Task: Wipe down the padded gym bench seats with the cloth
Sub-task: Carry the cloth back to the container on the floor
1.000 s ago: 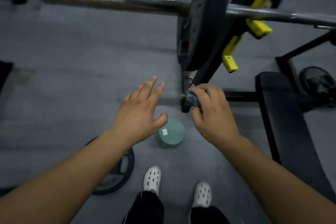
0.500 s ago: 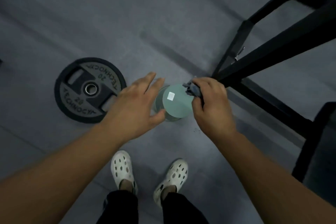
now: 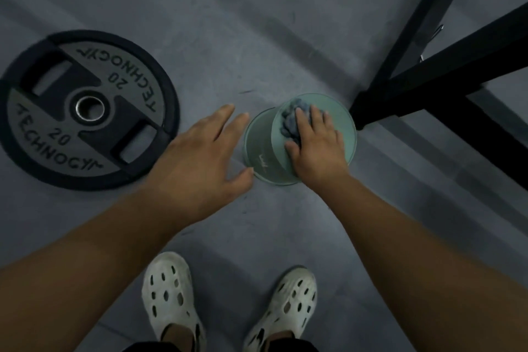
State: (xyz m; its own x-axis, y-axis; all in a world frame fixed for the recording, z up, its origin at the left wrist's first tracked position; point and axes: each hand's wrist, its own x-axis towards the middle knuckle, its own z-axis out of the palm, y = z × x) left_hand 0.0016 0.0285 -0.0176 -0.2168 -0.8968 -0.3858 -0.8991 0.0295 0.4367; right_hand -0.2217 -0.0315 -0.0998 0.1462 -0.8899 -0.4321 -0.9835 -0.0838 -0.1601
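A pale green round container (image 3: 263, 151) stands on the grey floor in front of my feet. My right hand (image 3: 317, 146) lies on its top and presses a crumpled grey-blue cloth (image 3: 291, 120) against it, fingers over the cloth. My left hand (image 3: 200, 151) hovers just left of the container, fingers spread, holding nothing. No padded bench seat is in view.
A black 20 kg weight plate (image 3: 85, 108) lies flat on the floor to the left. Black steel legs of a rack (image 3: 428, 80) run across the upper right, ending close to the container. My white perforated shoes (image 3: 171, 300) are at the bottom.
My view tilted down from the barbell to the floor. My right hand lowered the cloth onto the container's top, and my left hand moved closer to its side.
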